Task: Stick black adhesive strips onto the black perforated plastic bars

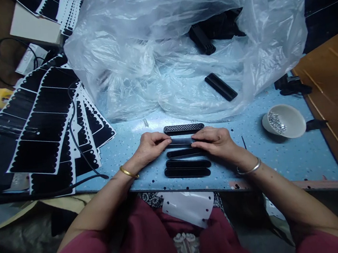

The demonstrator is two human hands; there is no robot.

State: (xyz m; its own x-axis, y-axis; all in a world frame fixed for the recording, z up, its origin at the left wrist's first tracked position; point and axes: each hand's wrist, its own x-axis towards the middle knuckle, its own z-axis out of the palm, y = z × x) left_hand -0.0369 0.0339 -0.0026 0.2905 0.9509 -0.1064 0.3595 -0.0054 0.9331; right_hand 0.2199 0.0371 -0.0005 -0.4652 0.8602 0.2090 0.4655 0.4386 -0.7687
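Left hand [148, 148] and right hand [218, 140] pinch dark strip [181, 141] at either end
Long axis crosswise between them, neither nearer

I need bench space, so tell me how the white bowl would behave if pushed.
The white bowl would probably slide, since the blue tabletop looks smooth and flat. The small shiny pieces would likely shift, as they lie loose towards one side. If tipped, it would likely spill, as its top is open.

The left hand [152, 147] and right hand [217, 140] hold a dark strip [181, 141] by its ends over the blue surface [144, 180]. A plastic bag [123, 38] lies beyond, a bowl [294, 123] to the right.
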